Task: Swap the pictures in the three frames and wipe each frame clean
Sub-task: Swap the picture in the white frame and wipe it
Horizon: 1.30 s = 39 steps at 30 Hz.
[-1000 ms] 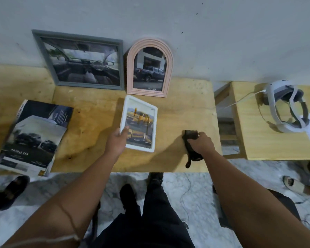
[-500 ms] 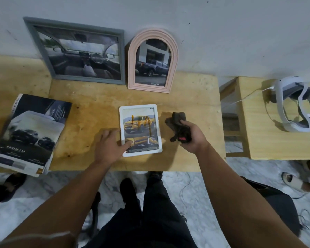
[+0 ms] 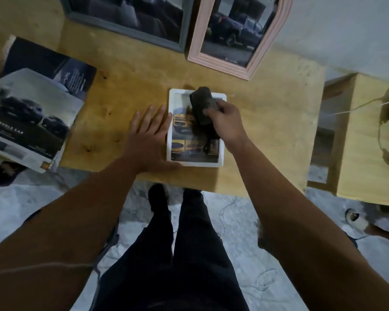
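A small white frame (image 3: 176,158) with a yellow car picture lies flat near the front edge of the wooden table (image 3: 267,131). My right hand (image 3: 227,122) grips a dark cloth (image 3: 202,104) and holds it on the frame's glass. My left hand (image 3: 148,135) lies flat with straight fingers against the frame's left edge. A grey frame (image 3: 126,25) with a car interior picture and a pink arched frame (image 3: 234,32) with a dark truck picture lean on the wall behind.
A car magazine (image 3: 32,104) lies at the table's left end. A lower wooden side table (image 3: 364,142) stands to the right with a headset's cable on it. My dark trouser legs (image 3: 177,254) are below the table's front edge.
My right hand brought the cloth from beside the white frame onto its glass. My left hand opened flat against the frame's left edge. The camera moved closer and lower.
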Each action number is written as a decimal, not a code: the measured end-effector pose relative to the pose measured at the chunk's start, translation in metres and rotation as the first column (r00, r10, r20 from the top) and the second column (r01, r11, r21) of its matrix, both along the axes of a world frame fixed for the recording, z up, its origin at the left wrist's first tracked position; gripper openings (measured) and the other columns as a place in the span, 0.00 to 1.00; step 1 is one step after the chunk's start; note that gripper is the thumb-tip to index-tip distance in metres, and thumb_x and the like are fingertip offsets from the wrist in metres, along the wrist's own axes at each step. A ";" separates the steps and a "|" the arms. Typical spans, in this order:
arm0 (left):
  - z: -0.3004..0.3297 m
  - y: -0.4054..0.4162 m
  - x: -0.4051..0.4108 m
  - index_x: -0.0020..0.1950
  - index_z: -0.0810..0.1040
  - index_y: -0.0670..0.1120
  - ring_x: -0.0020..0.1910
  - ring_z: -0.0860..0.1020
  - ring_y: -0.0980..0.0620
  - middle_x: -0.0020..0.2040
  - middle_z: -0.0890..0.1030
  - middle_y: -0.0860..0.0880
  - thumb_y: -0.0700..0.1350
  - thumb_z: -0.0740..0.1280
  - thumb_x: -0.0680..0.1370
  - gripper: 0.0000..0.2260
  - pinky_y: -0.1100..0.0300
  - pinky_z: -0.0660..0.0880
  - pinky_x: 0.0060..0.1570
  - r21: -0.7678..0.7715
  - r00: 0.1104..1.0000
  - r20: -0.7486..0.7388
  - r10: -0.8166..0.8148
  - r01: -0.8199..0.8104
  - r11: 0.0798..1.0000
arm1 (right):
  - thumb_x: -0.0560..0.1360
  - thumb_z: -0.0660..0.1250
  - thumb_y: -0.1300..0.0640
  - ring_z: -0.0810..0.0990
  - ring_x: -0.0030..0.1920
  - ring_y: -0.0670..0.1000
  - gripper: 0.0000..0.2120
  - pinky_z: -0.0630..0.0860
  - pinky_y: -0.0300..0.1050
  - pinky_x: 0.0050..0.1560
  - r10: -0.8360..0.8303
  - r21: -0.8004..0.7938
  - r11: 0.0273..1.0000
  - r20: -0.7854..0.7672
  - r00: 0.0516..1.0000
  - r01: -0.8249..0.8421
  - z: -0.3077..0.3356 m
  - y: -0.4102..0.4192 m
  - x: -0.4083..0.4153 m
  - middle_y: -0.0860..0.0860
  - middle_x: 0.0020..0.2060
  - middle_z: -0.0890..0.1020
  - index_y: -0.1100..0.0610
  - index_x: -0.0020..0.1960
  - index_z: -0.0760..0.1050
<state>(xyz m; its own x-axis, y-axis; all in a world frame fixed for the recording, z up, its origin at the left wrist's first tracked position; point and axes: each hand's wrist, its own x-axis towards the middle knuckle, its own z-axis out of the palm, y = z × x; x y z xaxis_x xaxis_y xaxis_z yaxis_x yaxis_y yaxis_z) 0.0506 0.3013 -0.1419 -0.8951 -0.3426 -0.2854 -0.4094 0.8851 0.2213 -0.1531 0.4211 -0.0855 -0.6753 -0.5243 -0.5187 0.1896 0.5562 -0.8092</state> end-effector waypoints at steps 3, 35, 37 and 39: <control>-0.003 0.002 0.002 0.86 0.50 0.45 0.85 0.47 0.41 0.86 0.50 0.45 0.87 0.55 0.62 0.65 0.36 0.47 0.80 -0.034 0.999 -0.044 0.001 -0.002 0.999 | 0.82 0.63 0.50 0.76 0.47 0.43 0.13 0.72 0.38 0.45 0.230 0.070 0.972 -0.456 0.860 -0.223 0.002 -0.019 -0.002 0.49 0.49 0.82 0.54 0.58 0.83; -0.011 0.002 0.005 0.85 0.39 0.47 0.84 0.35 0.45 0.86 0.38 0.47 0.89 0.47 0.60 0.66 0.37 0.42 0.81 -0.094 1.000 -0.004 -0.008 0.008 0.996 | 0.75 0.62 0.66 0.81 0.53 0.62 0.24 0.80 0.66 0.55 -0.053 -0.285 0.766 0.866 0.498 0.576 0.017 -0.002 -0.016 0.66 0.61 0.75 0.65 0.71 0.66; -0.012 0.002 0.005 0.85 0.38 0.47 0.84 0.35 0.45 0.86 0.38 0.47 0.89 0.46 0.60 0.66 0.37 0.42 0.81 -0.105 1.000 -0.009 -0.004 0.003 0.995 | 0.78 0.59 0.67 0.83 0.53 0.63 0.24 0.84 0.59 0.50 -0.050 -0.284 0.790 0.854 0.519 0.544 0.019 -0.010 -0.022 0.69 0.64 0.74 0.63 0.74 0.66; -0.013 0.001 0.004 0.85 0.38 0.48 0.84 0.35 0.45 0.86 0.39 0.48 0.90 0.46 0.60 0.66 0.37 0.42 0.81 -0.098 1.000 -0.003 -0.006 0.005 0.995 | 0.78 0.59 0.68 0.83 0.48 0.59 0.18 0.83 0.47 0.38 -0.140 -0.242 0.858 0.738 0.660 0.452 0.019 -0.014 -0.023 0.67 0.59 0.78 0.63 0.67 0.72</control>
<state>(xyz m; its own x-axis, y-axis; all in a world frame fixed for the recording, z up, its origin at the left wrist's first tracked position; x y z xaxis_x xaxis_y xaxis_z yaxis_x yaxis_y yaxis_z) 0.0550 0.3028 -0.1548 -0.8979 -0.3640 -0.2476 -0.4039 0.9049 0.1344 -0.1761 0.4067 -0.0666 -0.3720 -0.6116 -0.6983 0.8620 0.0515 -0.5043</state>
